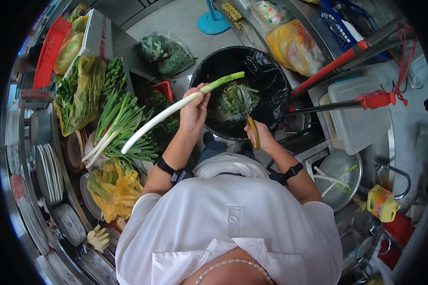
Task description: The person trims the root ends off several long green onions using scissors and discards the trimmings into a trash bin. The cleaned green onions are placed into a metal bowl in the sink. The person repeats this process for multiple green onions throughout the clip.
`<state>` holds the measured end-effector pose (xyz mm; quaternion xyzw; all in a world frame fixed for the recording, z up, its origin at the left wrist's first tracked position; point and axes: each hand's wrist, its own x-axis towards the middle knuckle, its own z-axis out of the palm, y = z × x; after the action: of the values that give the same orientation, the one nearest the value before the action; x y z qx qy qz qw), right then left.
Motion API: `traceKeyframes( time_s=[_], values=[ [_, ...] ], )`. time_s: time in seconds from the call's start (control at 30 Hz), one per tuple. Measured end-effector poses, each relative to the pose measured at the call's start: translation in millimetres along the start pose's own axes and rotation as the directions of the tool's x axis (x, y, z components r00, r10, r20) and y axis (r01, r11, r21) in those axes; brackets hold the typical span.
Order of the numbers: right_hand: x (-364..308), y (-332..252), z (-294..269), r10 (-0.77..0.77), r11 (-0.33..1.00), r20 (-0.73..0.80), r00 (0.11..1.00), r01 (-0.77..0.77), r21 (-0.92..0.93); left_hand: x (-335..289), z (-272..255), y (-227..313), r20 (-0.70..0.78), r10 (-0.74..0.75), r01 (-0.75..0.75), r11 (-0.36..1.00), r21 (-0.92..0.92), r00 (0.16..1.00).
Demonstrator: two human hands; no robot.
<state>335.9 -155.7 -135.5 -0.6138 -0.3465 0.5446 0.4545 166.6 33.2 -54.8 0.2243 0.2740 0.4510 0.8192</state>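
Observation:
My left hand (195, 110) is closed round a long leek (159, 118), gripping it near its green part. The thick white end slants down to the left, and the cut green end reaches over the bin. In my right hand (263, 135) is a pair of scissors (254, 132) with yellow-brown handles, blades pointing away from me. The blades are apart from the leek. Below both hands stands a round bin (271, 78) lined with a black bag, with green and pale vegetable scraps (235, 102) inside.
More leeks (110, 137) and leafy greens (78, 95) lie at left, above shelves of plates (50, 173). At right, a metal bowl (342, 164) holds trimmed leeks, near a yellow bottle (383, 203). Red-ended poles (337, 66) jut in from the right. Bagged greens (166, 52) sit beyond the bin.

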Motion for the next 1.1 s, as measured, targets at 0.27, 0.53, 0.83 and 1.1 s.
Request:
traceKeyframes(
  time_s=[0.27, 0.53, 0.83, 1.1],
  values=[
    [-40, 2, -32, 0.343, 0.826, -0.074, 0.937, -0.338, -0.451, -13, 33, -5, 0.266, -0.145, 0.037, 0.926, 0.375, 0.953],
    [-111, 27, -35, 0.387, 0.806, -0.243, 0.89, -0.454, -0.379, -53, 144, -62, 0.719, -0.351, -0.105, 0.856, 0.506, 0.6],
    [-127, 86, -28, 0.025, 0.98, -0.375, 0.927, -0.097, -0.174, -153, 228, -248, 0.543, -0.805, -0.645, 0.549, 0.532, -0.237],
    [-153, 55, -44, 0.115, 0.917, -0.304, 0.946, -0.219, -0.333, -75, 170, -206, 0.397, -0.917, -0.488, 0.368, 0.791, -0.048]
  ],
)
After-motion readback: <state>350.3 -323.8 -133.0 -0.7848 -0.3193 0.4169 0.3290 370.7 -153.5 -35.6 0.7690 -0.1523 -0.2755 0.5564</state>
